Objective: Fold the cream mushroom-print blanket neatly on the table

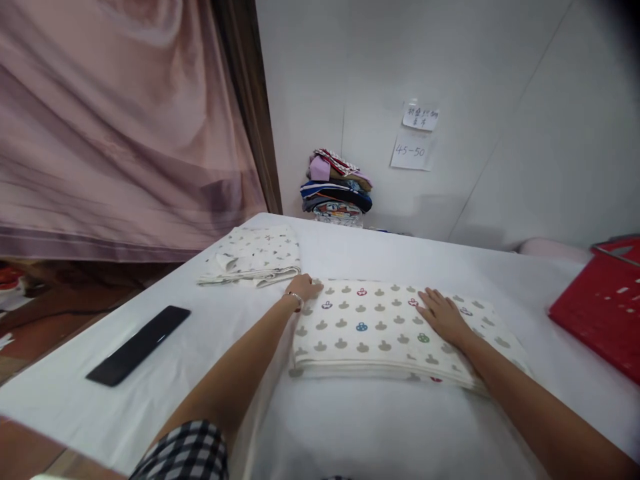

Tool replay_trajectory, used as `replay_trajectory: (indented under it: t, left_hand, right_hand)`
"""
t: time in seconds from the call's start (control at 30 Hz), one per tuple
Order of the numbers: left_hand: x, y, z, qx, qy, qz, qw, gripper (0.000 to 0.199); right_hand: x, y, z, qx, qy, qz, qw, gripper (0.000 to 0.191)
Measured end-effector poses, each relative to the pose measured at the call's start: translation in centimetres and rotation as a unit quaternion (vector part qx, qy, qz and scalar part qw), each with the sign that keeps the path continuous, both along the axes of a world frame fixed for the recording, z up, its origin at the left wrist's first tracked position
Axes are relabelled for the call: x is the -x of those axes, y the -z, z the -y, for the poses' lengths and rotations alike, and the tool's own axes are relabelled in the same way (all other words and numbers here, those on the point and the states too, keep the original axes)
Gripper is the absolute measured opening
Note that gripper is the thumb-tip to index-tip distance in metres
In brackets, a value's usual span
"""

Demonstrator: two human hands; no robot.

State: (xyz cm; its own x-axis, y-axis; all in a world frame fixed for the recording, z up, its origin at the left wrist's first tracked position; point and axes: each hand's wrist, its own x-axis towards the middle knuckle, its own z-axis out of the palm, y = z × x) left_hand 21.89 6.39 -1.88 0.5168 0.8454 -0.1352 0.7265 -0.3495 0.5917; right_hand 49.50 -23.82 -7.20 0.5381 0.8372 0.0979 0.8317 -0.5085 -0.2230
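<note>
A white folded cloth [371, 327] printed with grey and a few coloured mushrooms lies flat on the white table in front of me. At its far left corner, my left hand [304, 289] has its fingers curled in on the fabric; the fingertips are partly hidden. My right hand [443, 316] rests palm down on the right part of the cloth, fingers stretched out. Just beyond my left hand lies a second folded white cloth [255, 252] with a small dark print, its near edges uneven.
A long black flat object [140, 345] lies on the left of the white table [210, 347]. Stacked folded fabrics [337, 187] stand by the wall at the back. A red plastic basket [600, 300] is at the right edge. A pink curtain [130, 133] hangs at the left.
</note>
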Motion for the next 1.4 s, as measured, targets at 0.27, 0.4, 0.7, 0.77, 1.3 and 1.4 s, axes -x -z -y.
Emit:
replay_trajectory:
  t: [0.27,0.4,0.7,0.77,1.3,1.4]
  left_hand:
    - [-1.4,1.6,-0.5,-0.063,-0.02,0.046,0.997,0.014]
    - [-1.4,2.6,-0.6,-0.065,-0.031,0.054,0.996,0.018]
    - [-2.2,1.1,3.7,-0.241,0.179,0.048,0.953,0.045]
    - [-2.7,1.5,4.9,-0.254,0.265,0.005,0.93,0.046]
    - [-3.4,3.3,4.1,-0.188,0.329,-0.106,0.919,0.068]
    - [-3.8,2.3,3.7,-0.179,0.332,-0.118,0.919,0.064]
  right_hand:
    - [4.0,-2.7,-3.1,0.016,-0.093,0.026,0.995,0.057]
    - [5.3,-2.2,-4.1,0.064,-0.139,0.003,0.988,0.061]
    - [8.6,-4.8,-7.8,0.044,-0.199,-0.003,0.979,0.066]
    - [9.4,-4.7,-9.1,0.058,-0.219,-0.009,0.974,0.069]
    - [10.0,-5.0,-5.5,0.084,-0.17,-0.063,0.98,0.068]
    - [8.3,-4.6,-0.6,0.088,-0.118,-0.065,0.987,0.064]
